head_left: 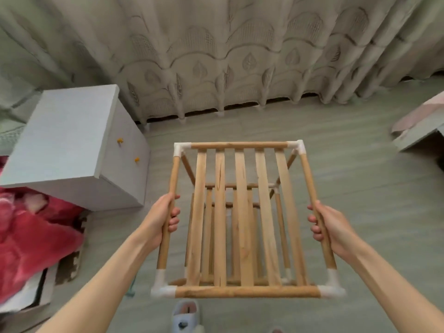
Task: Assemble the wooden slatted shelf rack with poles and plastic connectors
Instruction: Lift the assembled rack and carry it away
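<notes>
The wooden slatted shelf rack [242, 212] stands in front of me, seen from above, with lower tiers visible through the top slats. White plastic connectors [163, 288] join the poles at all corners of the top frame. My left hand [163, 219] grips the left side pole. My right hand [329, 227] grips the right side pole. Both hands hold the poles near their middle.
A white bedside cabinet [72, 145] with yellow knobs stands at the left. Red bedding [28, 236] lies at the far left. A curtain [228, 56] hangs behind. A slipper [185, 313] shows below the rack. A bed corner [422, 126] is at the right.
</notes>
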A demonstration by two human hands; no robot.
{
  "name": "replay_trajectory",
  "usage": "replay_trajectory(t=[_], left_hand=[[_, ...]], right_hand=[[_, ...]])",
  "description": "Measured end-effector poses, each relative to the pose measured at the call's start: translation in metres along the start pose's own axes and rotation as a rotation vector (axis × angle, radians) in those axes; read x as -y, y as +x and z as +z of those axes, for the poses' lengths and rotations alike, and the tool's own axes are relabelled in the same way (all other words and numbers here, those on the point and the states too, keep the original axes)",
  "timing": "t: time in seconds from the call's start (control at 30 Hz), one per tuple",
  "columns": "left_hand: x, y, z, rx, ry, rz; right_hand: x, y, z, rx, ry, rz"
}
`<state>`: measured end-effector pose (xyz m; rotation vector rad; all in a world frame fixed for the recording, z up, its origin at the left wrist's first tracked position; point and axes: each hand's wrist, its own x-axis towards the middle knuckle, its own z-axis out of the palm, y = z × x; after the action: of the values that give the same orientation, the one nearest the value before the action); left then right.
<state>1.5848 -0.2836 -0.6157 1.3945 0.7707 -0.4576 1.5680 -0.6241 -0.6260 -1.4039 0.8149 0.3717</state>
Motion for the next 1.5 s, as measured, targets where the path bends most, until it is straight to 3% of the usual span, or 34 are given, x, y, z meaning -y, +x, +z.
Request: replay_trajectory(t=[0.4,0.7,1.0,1.3,1.5], left_hand=[[-0.043,-0.052,0.045,0.028,0.187,-0.035],[-0.021,-0.071,0.072,0.083,0.278,-0.075],[0.001,-0.061,0.088,0.071,0.318,0.003],[0.03,-0.06,0.075,0.043,0.371,-0.006],[0.01,-0.044,0.088,-0.055,0.506,0.092]], right_hand=[[0.021,-0.07,-0.047,-0.124,0.091,0.047],[-0.013,-0.106,-0.084,-0.214,0.131,0.133],[-0.039,-0.093,-0.099,-0.261,0.174,0.075],[-0.067,-0.088,-0.101,-0.291,0.07,0.133],[-0.04,-0.053,-0.11,-0.301,-0.135,0.023]])
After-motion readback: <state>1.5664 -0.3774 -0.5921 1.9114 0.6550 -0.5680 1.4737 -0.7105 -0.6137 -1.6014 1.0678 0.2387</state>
